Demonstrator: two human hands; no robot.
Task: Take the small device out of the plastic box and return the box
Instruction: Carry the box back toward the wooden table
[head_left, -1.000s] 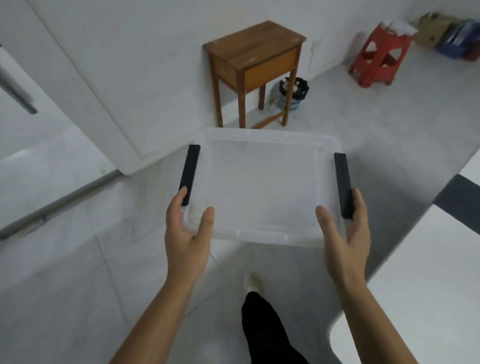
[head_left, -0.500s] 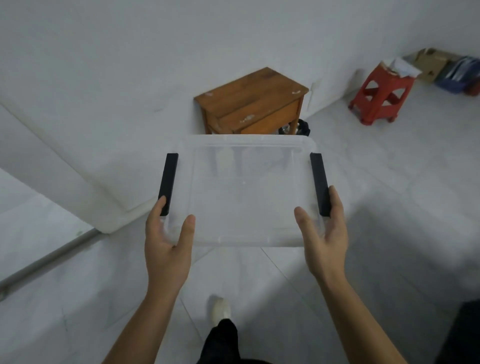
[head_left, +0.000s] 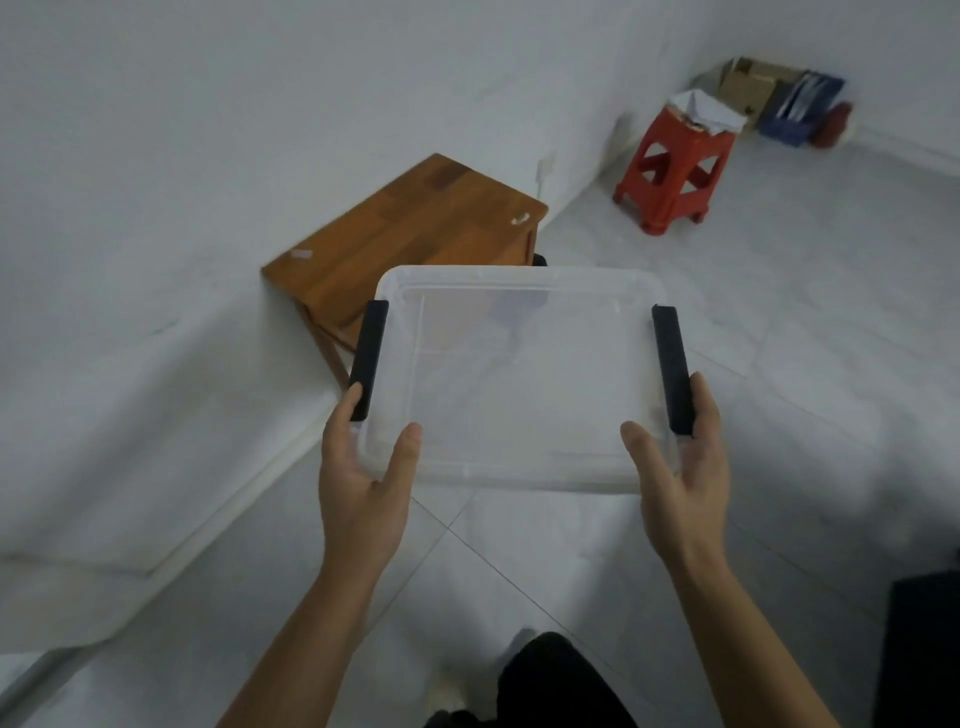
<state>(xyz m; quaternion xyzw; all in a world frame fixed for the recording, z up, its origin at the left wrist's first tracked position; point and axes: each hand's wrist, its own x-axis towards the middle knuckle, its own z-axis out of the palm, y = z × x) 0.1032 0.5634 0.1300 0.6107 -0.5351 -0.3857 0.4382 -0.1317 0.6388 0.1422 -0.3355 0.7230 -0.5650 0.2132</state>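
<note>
I carry a clear plastic box with a lid and two black side latches at chest height over the floor. My left hand grips its near left corner, thumb on the lid. My right hand grips the near right corner by the black latch. Through the lid I see nothing inside. No small device shows in view.
A small wooden table stands against the white wall just beyond the box. A red plastic stool with papers on it stands farther right, with cardboard boxes and blue folders in the corner. White tile floor lies below; something dark sits at bottom right.
I have walked toward the wooden table, which now sits closer and partly behind the box. My hands keep the same grip on the box.
</note>
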